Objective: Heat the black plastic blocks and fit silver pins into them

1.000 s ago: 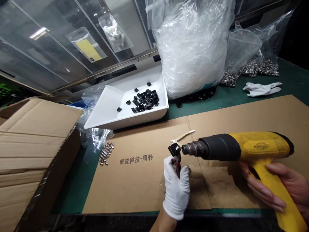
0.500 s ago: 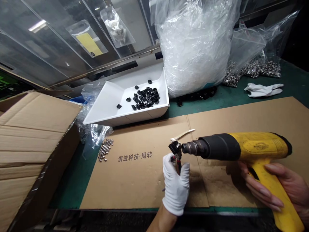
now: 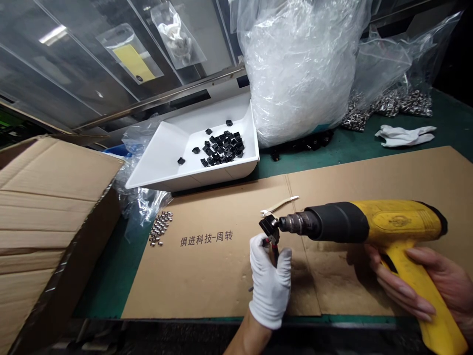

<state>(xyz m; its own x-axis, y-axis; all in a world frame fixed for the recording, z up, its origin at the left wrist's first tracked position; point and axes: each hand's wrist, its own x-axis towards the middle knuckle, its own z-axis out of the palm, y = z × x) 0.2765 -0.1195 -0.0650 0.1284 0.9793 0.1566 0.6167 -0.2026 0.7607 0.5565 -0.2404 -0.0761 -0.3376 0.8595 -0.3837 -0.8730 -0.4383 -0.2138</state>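
- The white-gloved left hand [image 3: 269, 291] has its fingers [image 3: 284, 259] clenched on small pliers [image 3: 274, 245], whose tips pinch a black square part [image 3: 268, 227], matte and too small to show finer detail.
- The bare right hand [image 3: 421, 281] curls around the grip of a yellow heat gun [image 3: 399, 222].
- The gun's metal nozzle [image 3: 295, 223] points at the black part from just beside it.
- Below lies a cardboard sheet [image 3: 207, 281] on the green counter [image 3: 99, 291]; beyond stand a white tray [image 3: 192, 182] of similar black parts and a cluster of metal studs [image 3: 160, 228].
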